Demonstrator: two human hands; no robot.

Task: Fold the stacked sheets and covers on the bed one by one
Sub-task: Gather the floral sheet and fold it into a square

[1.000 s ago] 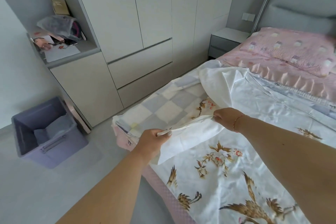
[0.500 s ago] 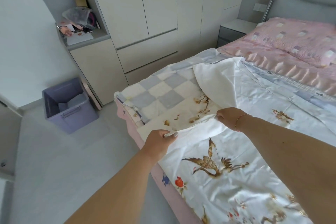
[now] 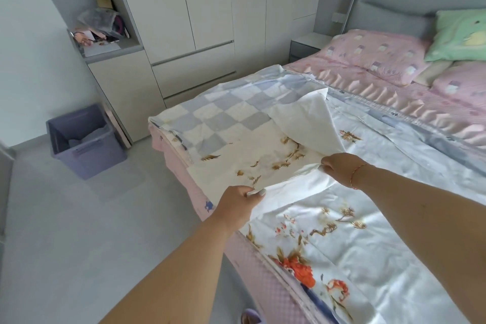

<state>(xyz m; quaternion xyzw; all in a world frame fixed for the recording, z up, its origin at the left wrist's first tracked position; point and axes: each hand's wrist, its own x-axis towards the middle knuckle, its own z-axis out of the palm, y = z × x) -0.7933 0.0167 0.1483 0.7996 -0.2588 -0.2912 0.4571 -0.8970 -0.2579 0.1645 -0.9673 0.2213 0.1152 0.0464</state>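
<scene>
A white satin sheet point(image 3: 342, 231) is printed with brown-gold branches and birds, orange-red flowers and a dark blue patch near the bed's edge; its turned-back underside is plain white. Beneath it, a cover point(image 3: 231, 113) is checked in pale blue-grey and cream squares. The pillows point(image 3: 373, 52) and bedspread point(image 3: 394, 97) are pink, dotted with small pale figures, and one pillow point(image 3: 462, 34) is pale green with a yellowish motif. The bin point(image 3: 86, 144) is lavender. The wardrobe point(image 3: 210, 8) is off-white, the headboard point(image 3: 394, 18) grey, the floor point(image 3: 65, 231) light grey.
</scene>
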